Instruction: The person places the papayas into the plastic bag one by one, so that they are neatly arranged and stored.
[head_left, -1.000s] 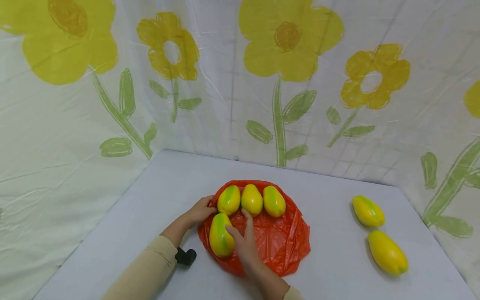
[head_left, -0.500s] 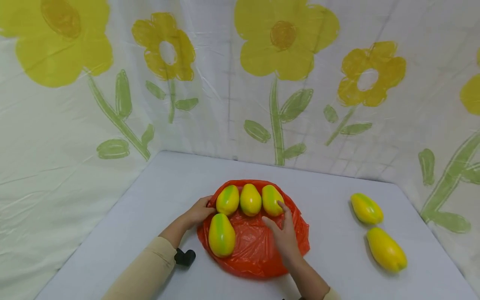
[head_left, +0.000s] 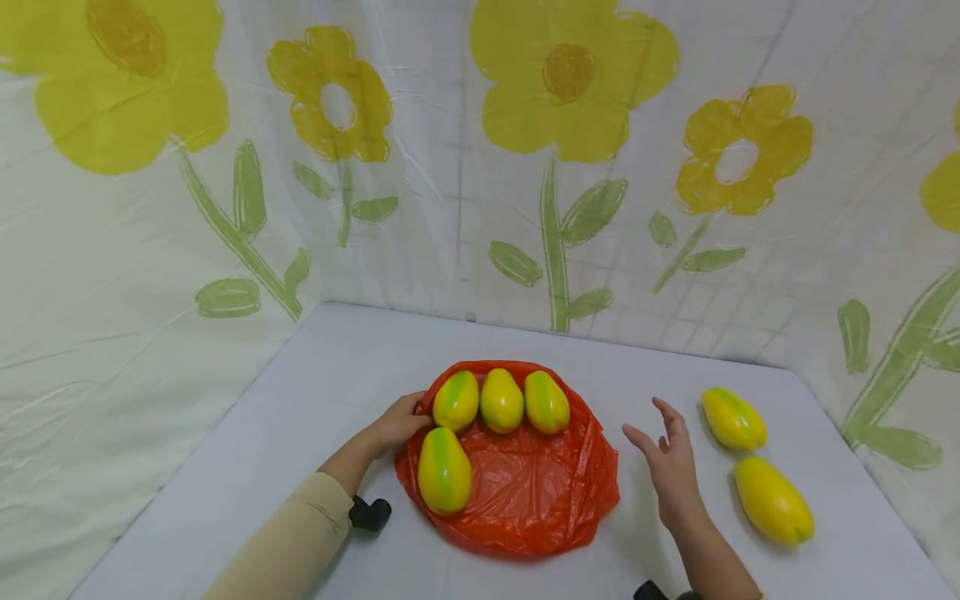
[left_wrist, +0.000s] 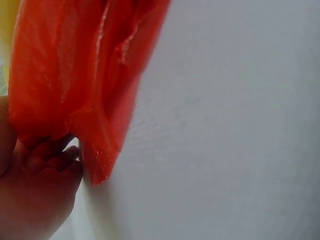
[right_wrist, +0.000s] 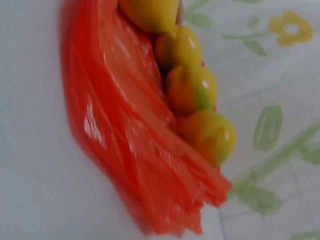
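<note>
A red plastic bag [head_left: 525, 492] lies spread in a round on the table, with several yellow papayas streaked with green on it. Three papayas, the middle one [head_left: 502, 401] among them, line its far edge. Another papaya [head_left: 445, 472] sits at its left side. My left hand [head_left: 400, 422] holds the bag's left rim; in the left wrist view the fingers [left_wrist: 47, 162] curl at the red plastic [left_wrist: 55, 75]. Between the bag and two papayas at the right, my right hand [head_left: 672, 471] hovers with fingers spread and nothing in it.
On the right of the white table [head_left: 315, 367] lie a farther papaya [head_left: 733, 418] and a nearer papaya [head_left: 774, 502]. A white curtain [head_left: 420, 250] printed with yellow flowers hangs behind the table. A black wrist device [head_left: 371, 514] shows at my left sleeve.
My right hand has left the papaya at the bag's left side and moved right, past the bag's right edge. My left hand stays at the left rim.
</note>
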